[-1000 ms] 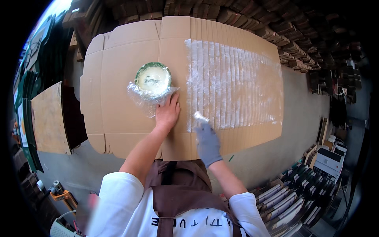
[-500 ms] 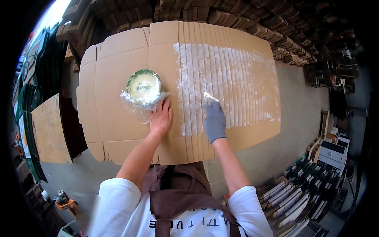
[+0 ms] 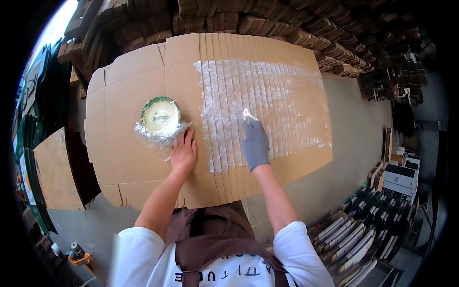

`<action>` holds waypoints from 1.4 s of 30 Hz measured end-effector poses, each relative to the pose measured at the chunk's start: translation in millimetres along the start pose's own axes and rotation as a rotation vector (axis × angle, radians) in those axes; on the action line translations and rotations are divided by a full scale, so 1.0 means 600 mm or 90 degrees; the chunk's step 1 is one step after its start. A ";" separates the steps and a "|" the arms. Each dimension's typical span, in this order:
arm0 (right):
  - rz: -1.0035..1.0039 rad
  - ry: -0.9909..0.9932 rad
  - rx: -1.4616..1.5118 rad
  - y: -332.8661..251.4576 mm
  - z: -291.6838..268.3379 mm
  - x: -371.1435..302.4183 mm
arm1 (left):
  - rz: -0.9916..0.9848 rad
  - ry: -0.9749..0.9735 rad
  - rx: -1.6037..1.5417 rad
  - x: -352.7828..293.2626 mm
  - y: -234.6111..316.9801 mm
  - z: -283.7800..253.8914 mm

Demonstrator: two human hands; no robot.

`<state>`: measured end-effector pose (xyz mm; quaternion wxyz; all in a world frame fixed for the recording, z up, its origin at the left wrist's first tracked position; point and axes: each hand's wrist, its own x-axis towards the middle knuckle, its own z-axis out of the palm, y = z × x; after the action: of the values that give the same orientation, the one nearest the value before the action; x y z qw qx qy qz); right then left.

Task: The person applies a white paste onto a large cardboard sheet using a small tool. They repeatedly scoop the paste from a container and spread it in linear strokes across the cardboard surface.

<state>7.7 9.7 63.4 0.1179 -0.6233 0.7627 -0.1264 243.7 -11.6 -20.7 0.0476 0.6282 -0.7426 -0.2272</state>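
Note:
My bare left hand (image 3: 184, 152) lies flat on the cardboard, fingers stretched out against crinkled clear plastic film (image 3: 162, 136). This film wraps round the near side of a round green-rimmed tub (image 3: 161, 116) holding cream-coloured paste. My right hand (image 3: 256, 146), in a grey glove, is closed on a small white paste-smeared piece (image 3: 248, 114); its kind cannot be made out. It is over a row of overlapping cardboard sheets (image 3: 287, 105), whose exposed strips carry streaks of whitish, shiny paste.
A bare flat carton panel (image 3: 126, 158) spreads under the tub. Stacks of folded cardboard (image 3: 267, 26) line the far side. A wooden board (image 3: 57, 170) stands at left. Racked flat panels (image 3: 356, 234) and a grey-white machine (image 3: 400, 181) are at lower right.
The whole view has shifted, so the cardboard and tub appear farther left and lower. My right hand has moved slightly away from me over the sheets; my left hand stays beside the tub.

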 end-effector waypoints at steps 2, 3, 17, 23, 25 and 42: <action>0.046 -0.027 0.008 0.014 -0.010 -0.024 | -0.006 -0.004 0.003 0.007 -0.001 0.000; 0.089 -0.073 -0.002 0.026 -0.016 -0.040 | -0.003 -0.007 -0.001 0.003 -0.003 0.002; -0.013 0.080 0.066 0.115 -0.012 0.004 | -0.016 -0.019 0.005 0.009 0.004 -0.004; -0.012 0.026 -0.046 0.129 -0.008 0.051 | 0.016 -0.001 -0.008 -0.010 -0.008 0.008; -0.058 0.058 -0.032 0.084 -0.016 0.063 | 0.002 -0.016 0.019 -0.005 0.002 -0.003; -0.136 -0.066 -0.021 -0.043 0.028 0.023 | 0.005 0.017 -0.038 0.004 0.005 -0.014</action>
<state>34.2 -9.7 56.2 0.1332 -0.7084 0.6868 -0.0933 243.7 -16.3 -12.5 0.0766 0.6265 -0.7374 -0.2406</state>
